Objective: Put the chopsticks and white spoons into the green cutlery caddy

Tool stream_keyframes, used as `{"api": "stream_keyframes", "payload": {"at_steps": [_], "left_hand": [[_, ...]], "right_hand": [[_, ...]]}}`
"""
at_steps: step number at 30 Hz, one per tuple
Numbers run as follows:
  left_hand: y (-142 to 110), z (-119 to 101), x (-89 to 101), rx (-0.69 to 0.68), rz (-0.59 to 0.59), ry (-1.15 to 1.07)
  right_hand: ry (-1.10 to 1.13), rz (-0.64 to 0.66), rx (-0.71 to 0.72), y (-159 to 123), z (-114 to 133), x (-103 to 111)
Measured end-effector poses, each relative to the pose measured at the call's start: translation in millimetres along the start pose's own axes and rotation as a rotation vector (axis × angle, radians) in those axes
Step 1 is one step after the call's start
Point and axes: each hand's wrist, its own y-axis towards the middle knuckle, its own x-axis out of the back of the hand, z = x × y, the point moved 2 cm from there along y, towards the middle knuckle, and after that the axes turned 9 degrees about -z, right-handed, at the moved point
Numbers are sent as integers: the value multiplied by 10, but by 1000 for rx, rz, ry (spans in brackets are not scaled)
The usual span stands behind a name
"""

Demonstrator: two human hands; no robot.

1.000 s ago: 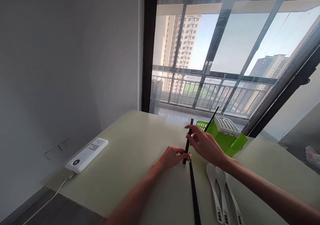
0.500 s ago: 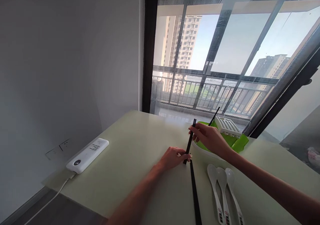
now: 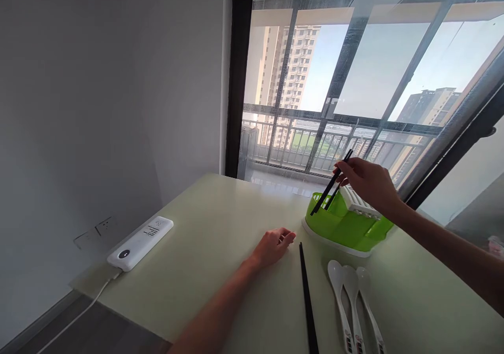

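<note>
My right hand [image 3: 370,180] is closed round the upper end of a pair of black chopsticks [image 3: 325,194]. They slant down to the left, their lower ends at the near-left rim of the green utensil holder [image 3: 346,230]. Another dark stick [image 3: 333,196] leans inside the holder, its top partly hidden by my fingers. On the table my left hand [image 3: 273,245] rests with fingers curled in and nothing in them. Just right of it lie more black chopsticks [image 3: 307,301], pointing away from me. Three white spoons [image 3: 350,291] lie side by side, right of those chopsticks.
The holder has a white slatted top part [image 3: 356,201] and stands on a white base near the table's far edge. A white power bank [image 3: 140,243] with a cable [image 3: 82,312] lies on the left of the pale table [image 3: 220,212]. Behind is a glass door [image 3: 307,91].
My right hand has lifted the chopsticks away from my left hand, up and to the right, to the green holder. My left hand has let go of them and stays on the table.
</note>
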Motion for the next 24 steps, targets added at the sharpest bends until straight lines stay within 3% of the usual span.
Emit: {"api": "stream_keyframes", "payload": {"at_steps": [3,9,17,24], "left_hand": [[2,9,-5,-1,11,2],[-1,15,-6,-4,18,8],[-2,13,-14,-3,22,20],[-4,10,-14,8,32,40]], "right_hand": [[-31,-40,-41,-8,-105,-6],[-12,-241,-133,35,-190,94],[-116,-325,-95,60,-259,171],[4,-422,-140,95,-428,162]]}}
